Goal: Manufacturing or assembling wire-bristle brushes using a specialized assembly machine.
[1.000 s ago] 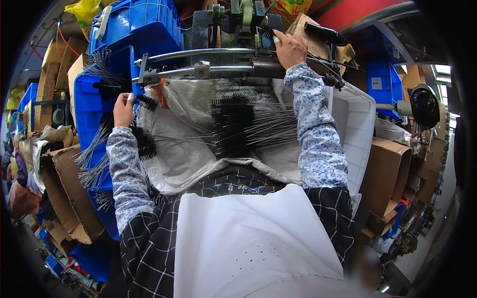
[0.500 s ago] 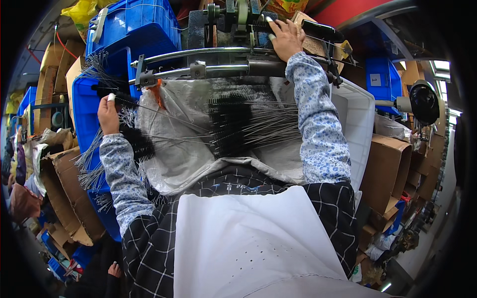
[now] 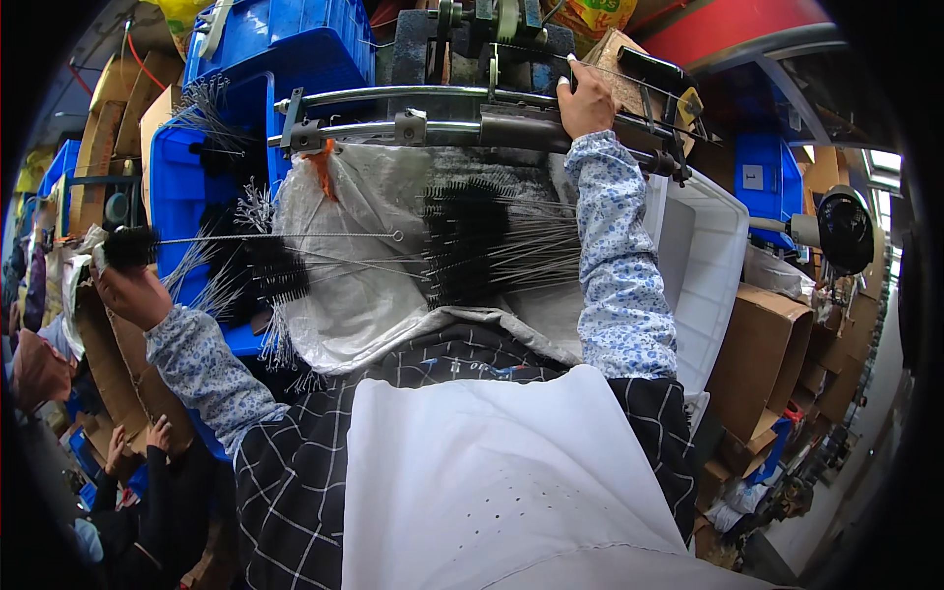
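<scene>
My left hand (image 3: 136,293) is at the far left, closed around the black bristle head of a wire brush (image 3: 131,247). The brush's thin twisted stem runs level to the right and ends in a small loop above my lap. At the machine (image 3: 506,74), my right hand (image 3: 587,103) has its fingertips pinched on a thin wire (image 3: 531,52) that slants across the machine. More black brushes (image 3: 464,241) lie bundled on a grey plastic sheet (image 3: 364,285) over my lap, their wire stems pointing right. A smaller brush bundle (image 3: 278,270) lies to their left.
Two metal rails (image 3: 393,129) cross in front of me. A blue crate (image 3: 177,197) with wire-stemmed brushes stands at left, a white crate (image 3: 713,246) at right. Cardboard boxes (image 3: 762,344) and a black fan (image 3: 842,216) are farther right. Another person's hands (image 3: 138,442) show at lower left.
My left hand has swung outward to the left from over the blue crate, carrying a brush. My right hand has shifted slightly down and its fingers have drawn together. The other person's hands have risen.
</scene>
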`<state>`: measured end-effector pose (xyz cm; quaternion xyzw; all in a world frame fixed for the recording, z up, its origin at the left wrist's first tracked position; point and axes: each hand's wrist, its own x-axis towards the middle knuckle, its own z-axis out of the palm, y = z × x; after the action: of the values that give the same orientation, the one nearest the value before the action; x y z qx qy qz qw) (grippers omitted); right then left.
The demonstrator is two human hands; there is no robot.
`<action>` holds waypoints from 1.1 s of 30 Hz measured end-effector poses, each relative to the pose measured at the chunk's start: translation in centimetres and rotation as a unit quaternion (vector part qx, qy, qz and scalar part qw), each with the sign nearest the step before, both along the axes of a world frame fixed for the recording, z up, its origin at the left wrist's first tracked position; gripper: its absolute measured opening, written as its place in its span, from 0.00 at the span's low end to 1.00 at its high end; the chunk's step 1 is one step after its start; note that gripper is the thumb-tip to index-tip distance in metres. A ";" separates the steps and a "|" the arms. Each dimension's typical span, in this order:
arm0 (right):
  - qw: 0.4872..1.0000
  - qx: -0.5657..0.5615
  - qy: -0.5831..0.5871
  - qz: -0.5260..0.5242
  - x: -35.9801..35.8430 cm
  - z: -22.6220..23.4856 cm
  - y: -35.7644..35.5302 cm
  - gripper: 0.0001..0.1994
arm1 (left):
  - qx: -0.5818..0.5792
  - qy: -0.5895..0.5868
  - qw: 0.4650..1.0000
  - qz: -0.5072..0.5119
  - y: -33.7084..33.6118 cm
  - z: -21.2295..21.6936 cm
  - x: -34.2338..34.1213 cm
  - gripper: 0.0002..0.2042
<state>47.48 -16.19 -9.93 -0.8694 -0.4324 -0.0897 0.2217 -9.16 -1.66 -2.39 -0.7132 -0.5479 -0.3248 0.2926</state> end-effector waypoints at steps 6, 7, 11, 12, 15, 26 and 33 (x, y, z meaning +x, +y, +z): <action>1.000 -0.005 -0.009 -0.007 -2.1 0.3 1.4 0.18 | -0.005 0.042 0.997 0.071 -1.9 0.9 0.5 0.12; 1.000 0.007 -0.008 -0.001 -2.8 0.0 1.9 0.17 | -0.032 -0.051 0.998 -0.002 -2.1 0.3 1.1 0.10; 0.999 -0.014 -0.033 -0.009 -5.5 0.5 3.7 0.16 | -0.103 -0.517 0.822 -0.215 -2.0 0.9 6.9 0.13; 0.999 -0.012 -0.033 -0.010 -5.5 0.6 3.6 0.16 | -0.137 -0.584 0.746 -0.288 -2.3 1.4 8.2 0.12; 1.000 -0.014 -0.020 -0.012 -5.1 0.5 3.4 0.16 | -0.170 -0.639 0.691 -0.292 -2.6 1.8 10.5 0.11; 1.000 -0.005 -0.020 -0.018 -1.9 0.5 1.1 0.17 | -0.157 -0.631 0.716 -0.255 -2.8 2.4 9.7 0.11; 0.999 -0.032 0.000 -0.001 -5.5 1.4 3.6 0.18 | -0.017 -0.106 0.983 -0.148 -3.3 2.5 8.2 0.14</action>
<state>41.94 -12.59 -8.54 -0.8767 -0.4338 -0.0763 0.1934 -0.94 -4.95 0.13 -0.7527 -0.4697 -0.4289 0.1697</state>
